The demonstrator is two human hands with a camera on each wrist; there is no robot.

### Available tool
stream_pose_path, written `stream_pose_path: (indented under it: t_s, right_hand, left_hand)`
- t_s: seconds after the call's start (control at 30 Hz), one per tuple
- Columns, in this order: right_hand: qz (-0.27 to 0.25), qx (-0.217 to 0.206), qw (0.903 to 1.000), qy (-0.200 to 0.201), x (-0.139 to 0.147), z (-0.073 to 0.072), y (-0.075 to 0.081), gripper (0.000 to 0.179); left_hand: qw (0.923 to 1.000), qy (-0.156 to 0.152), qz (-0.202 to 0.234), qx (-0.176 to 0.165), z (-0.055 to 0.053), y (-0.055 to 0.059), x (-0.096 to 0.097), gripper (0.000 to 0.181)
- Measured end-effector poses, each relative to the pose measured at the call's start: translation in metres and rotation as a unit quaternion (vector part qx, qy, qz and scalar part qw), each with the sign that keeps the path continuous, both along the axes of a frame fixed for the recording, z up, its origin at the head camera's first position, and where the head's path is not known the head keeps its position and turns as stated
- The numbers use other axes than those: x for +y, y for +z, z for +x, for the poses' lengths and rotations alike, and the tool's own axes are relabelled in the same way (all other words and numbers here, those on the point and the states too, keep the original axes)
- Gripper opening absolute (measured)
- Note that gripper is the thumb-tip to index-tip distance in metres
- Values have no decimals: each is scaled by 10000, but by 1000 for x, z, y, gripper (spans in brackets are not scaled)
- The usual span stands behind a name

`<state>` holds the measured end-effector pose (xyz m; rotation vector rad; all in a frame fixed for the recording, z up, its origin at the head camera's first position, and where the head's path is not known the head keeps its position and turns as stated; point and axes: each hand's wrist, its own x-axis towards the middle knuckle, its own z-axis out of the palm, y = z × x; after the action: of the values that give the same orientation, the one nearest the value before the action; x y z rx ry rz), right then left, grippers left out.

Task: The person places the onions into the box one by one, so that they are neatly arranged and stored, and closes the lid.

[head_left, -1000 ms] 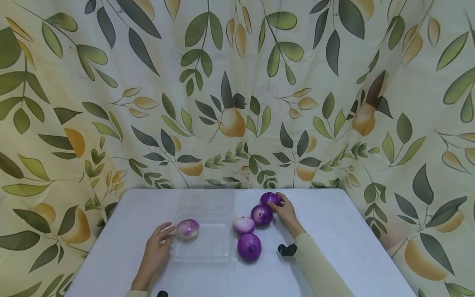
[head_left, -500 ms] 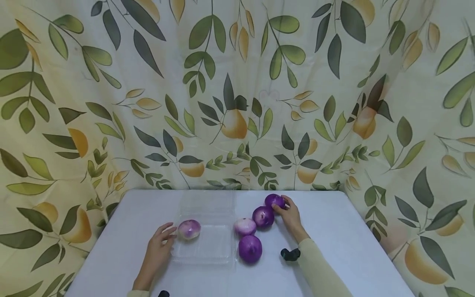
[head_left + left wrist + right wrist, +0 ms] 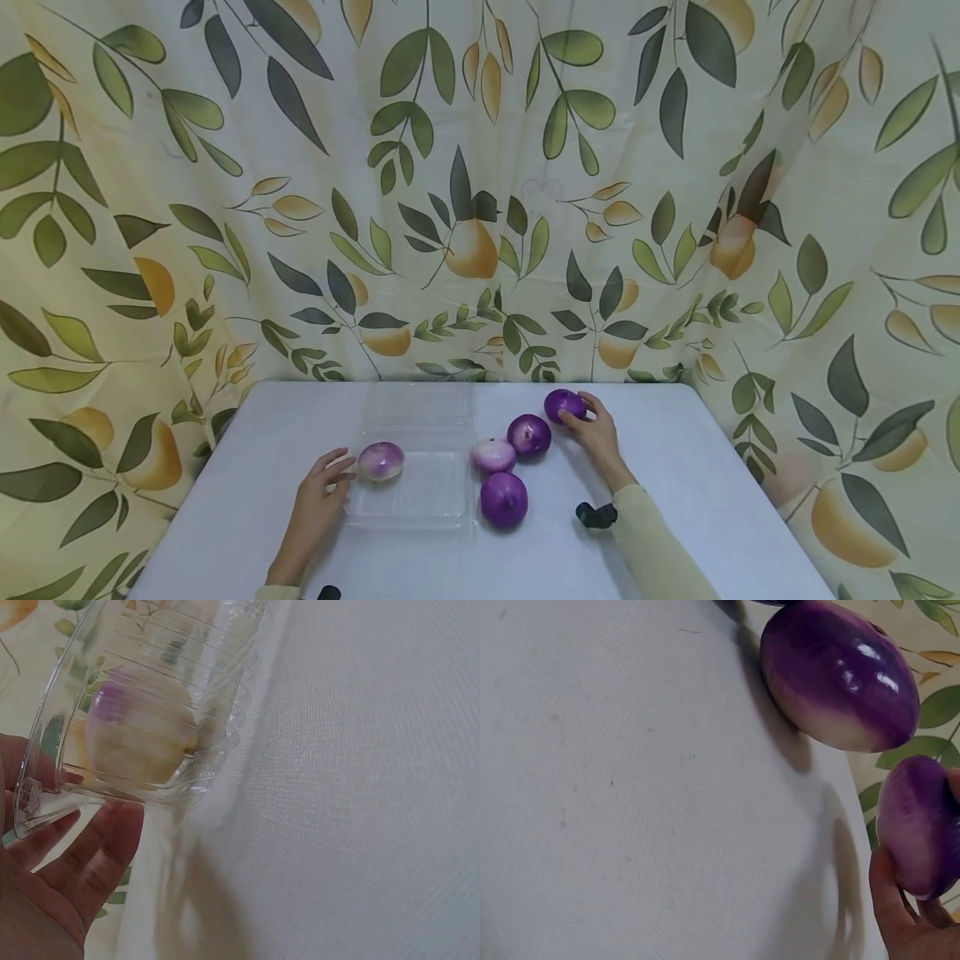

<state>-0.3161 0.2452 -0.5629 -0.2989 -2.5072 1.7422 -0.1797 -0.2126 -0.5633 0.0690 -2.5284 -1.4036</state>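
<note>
A clear plastic clamshell container (image 3: 438,496) lies open on the table, its lid (image 3: 420,404) folded out toward the back. In its left back corner sits a purple and white onion (image 3: 381,461), seen through the wall in the left wrist view. My left hand (image 3: 318,500) is at the container's left edge; the left wrist view has the rim between its fingers (image 3: 120,832). My right hand (image 3: 600,437) grips a small purple onion (image 3: 565,406) near the table's back edge, thumb and fingers on opposite sides. Just left of it is a darker onion (image 3: 528,436).
A paler onion (image 3: 492,456) and a large purple onion (image 3: 504,500) sit along the container's right side. The white table (image 3: 675,492) meets a leaf-patterned curtain (image 3: 480,208) at the back. A black wrist device (image 3: 596,515) shows by the right sleeve.
My right hand has moved to the right with the small onion, widening the gap to the darker one. The left hand, the container and the other onions keep their places.
</note>
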Motion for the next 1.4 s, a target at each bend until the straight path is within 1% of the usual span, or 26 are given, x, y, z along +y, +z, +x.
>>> stream_pose_path:
  t_s: [0.1,0.23,0.4,0.53,0.67,0.9,1.13,1.4]
  right_hand:
    - [-93,18,10000,-28,2,3,2,71]
    - [-26,128,9999,-36,4,8,7,69]
    - [41,255,9996,119,4,12,10,70]
    - [3,277,9994,193,3,15,9,71]
    - [-41,282,9994,177,2,18,10,71]
    - [-158,501,9986,96,3,22,20,71]
    - [-261,527,9982,115,1,29,27,72]
    - [-611,642,9958,228,-4,35,34,70]
  left_hand:
    - [10000,12,-23,33,0,0,-1,32]
    - [9999,-7,-62,85,0,0,-1,31]
    - [9999,-8,-23,141,0,0,-1,31]
    - [9998,-11,-78,184,0,-1,-2,31]
    - [9999,-18,-93,140,0,-1,-2,31]
    - [10000,-62,28,35,0,1,-1,32]
    - [10000,5,-28,-6,0,-2,-1,32]
    - [9999,2,22,-120,-1,-3,-2,33]
